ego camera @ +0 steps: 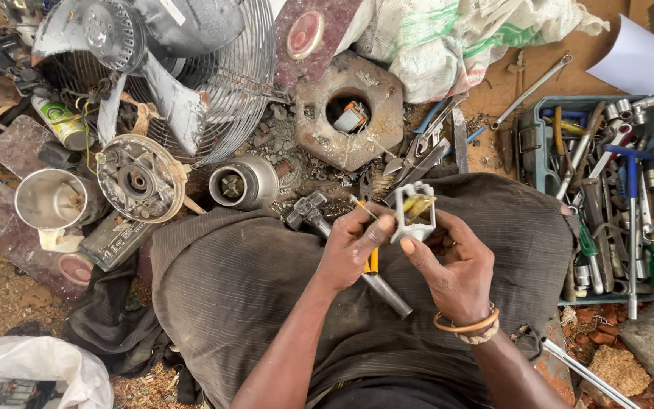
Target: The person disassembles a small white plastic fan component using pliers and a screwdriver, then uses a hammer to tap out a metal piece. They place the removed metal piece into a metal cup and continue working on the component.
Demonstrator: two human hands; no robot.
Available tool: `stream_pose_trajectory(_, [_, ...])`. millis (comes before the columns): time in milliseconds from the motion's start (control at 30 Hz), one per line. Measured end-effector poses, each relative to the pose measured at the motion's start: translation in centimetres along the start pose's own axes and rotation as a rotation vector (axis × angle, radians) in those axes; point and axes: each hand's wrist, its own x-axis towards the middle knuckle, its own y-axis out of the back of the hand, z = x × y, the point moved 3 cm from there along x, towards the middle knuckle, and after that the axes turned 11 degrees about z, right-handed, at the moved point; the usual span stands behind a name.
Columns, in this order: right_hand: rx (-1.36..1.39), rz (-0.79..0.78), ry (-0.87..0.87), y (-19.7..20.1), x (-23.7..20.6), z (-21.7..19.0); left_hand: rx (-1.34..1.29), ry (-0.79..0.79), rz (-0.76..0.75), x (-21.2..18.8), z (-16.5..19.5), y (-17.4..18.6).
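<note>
Above the lap cloth [266, 288]: white frame part [413, 214] pinched upright in right hand [452, 261]; left hand [353, 242] just beside, fingers clenched on yellow-handled tool [372, 260], tip toward frame.

Single head cam, looking straight down, close over lap and hands; ground clutter fills the edges.

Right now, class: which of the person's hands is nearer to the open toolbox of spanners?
The right hand. It holds a small white frame close beside the toolbox; the left hand, pinching a thin wire, sits farther away.
</note>
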Motion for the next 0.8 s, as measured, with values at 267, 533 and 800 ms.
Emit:
stream_pose_trajectory(267, [-0.302, -0.175, 0.1, -4.3, 0.0, -0.1, -0.147, 0.116, -0.018, 1.2, -3.6, 3.8])
stream_pose_trajectory(533, [-0.11, -0.3, -0.107, -6.4, 0.1, 1.3, -0.267, -0.061, 0.248, 2.7, -3.5, 7.9])
stream_pose_trajectory(800, [-0.487, -0.02, 0.027, -0.7, 9.6, 2.4, -0.404, -0.129, 0.302, 3.6, 1.1, 8.3])
